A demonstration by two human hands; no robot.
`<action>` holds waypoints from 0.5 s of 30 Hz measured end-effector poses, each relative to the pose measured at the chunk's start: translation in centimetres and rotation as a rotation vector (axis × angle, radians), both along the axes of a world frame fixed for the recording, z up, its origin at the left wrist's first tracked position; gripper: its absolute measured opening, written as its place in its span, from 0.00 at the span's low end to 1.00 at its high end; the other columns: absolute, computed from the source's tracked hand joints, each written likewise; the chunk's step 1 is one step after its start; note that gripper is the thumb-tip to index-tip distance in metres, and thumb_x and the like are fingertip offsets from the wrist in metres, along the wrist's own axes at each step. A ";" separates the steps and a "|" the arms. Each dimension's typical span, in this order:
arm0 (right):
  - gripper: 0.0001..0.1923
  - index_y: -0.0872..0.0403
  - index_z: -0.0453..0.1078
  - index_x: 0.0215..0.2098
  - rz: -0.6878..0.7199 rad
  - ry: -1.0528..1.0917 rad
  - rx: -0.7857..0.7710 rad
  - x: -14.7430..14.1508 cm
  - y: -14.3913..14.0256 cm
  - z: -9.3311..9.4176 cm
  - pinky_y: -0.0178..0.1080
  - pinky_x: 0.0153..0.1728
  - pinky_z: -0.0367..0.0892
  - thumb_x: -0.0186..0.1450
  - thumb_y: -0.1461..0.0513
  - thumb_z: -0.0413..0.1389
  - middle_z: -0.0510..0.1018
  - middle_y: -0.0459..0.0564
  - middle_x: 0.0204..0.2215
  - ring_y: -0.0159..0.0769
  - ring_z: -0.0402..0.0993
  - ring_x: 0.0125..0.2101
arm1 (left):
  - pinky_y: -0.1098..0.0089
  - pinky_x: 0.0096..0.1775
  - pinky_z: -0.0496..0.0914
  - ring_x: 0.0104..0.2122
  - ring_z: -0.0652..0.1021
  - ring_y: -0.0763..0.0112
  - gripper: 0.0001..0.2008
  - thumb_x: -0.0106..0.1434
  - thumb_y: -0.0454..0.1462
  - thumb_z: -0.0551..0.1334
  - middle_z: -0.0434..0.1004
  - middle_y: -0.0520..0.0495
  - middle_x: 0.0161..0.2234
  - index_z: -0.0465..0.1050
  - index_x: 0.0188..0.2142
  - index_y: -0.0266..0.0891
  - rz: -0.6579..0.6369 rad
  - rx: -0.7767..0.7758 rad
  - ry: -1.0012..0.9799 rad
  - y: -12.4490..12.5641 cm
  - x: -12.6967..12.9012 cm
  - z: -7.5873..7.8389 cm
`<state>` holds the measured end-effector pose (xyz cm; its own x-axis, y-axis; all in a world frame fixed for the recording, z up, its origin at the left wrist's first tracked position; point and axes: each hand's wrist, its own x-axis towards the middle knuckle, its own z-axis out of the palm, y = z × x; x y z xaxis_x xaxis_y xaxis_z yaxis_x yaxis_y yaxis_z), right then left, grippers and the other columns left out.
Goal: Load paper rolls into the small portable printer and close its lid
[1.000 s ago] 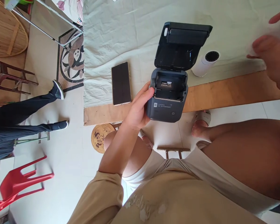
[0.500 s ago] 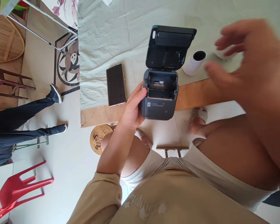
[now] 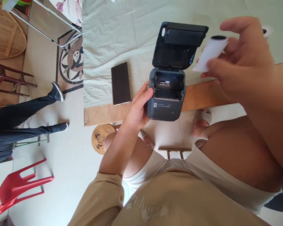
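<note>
My left hand (image 3: pixel 140 108) grips the left side of a dark grey portable label printer (image 3: pixel 166 108), thumb on its top face. The printer's black lid (image 3: pixel 176 47) stands swung up, and its paper bay shows a small printed label inside and no roll. To the right, my right hand (image 3: pixel 240 59) is closed around a white paper roll (image 3: pixel 211 53), which is tilted with its dark core end upward. Part of the roll is hidden by the fingers. A smartphone (image 3: pixel 121 83) with a dark screen lies on the cloth left of the printer.
A pale green cloth (image 3: pixel 103 37) covers the table, whose bare wooden edge (image 3: pixel 101 116) faces me. Another white roll (image 3: pixel 269 31) lies behind my right hand. A round panda-patterned stool (image 3: pixel 102 138), a red chair (image 3: pixel 19 185) and another person's legs (image 3: pixel 25 110) are at the left.
My right hand has closed on the white roll and lifted it off the table. The printer, held in my left hand, appears slightly farther right.
</note>
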<state>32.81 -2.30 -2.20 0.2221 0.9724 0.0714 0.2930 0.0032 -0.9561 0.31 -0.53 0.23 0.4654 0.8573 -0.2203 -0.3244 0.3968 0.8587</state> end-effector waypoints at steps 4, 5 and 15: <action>0.28 0.42 0.78 0.69 0.004 0.310 -0.152 0.3 0.0 0.5 0.55 0.40 0.89 0.72 0.50 0.69 0.89 0.60 0.61 0.58 0.95 0.57 | 0.48 0.71 0.92 0.81 0.87 0.34 0.24 0.68 0.57 0.86 0.99 0.44 0.58 0.86 0.49 0.47 -0.006 -0.010 0.026 0.0 0.0 0.0; 0.28 0.42 0.79 0.69 -0.014 0.295 -0.155 -0.2 -0.3 0.9 0.54 0.40 0.89 0.72 0.52 0.68 0.89 0.59 0.58 0.56 0.95 0.55 | 0.49 0.69 0.92 0.79 0.88 0.34 0.25 0.69 0.59 0.85 0.99 0.44 0.56 0.87 0.51 0.47 -0.008 -0.013 0.031 0.0 0.0 0.0; 0.23 0.44 0.79 0.75 0.091 -0.504 0.592 -9.0 -4.7 4.4 0.48 0.57 0.91 0.83 0.56 0.64 0.89 0.51 0.70 0.42 0.92 0.58 | 0.71 0.41 0.85 0.45 0.96 0.63 0.18 0.75 0.55 0.84 0.93 0.55 0.37 0.90 0.48 0.46 0.037 0.046 0.013 -0.1 0.0 -0.1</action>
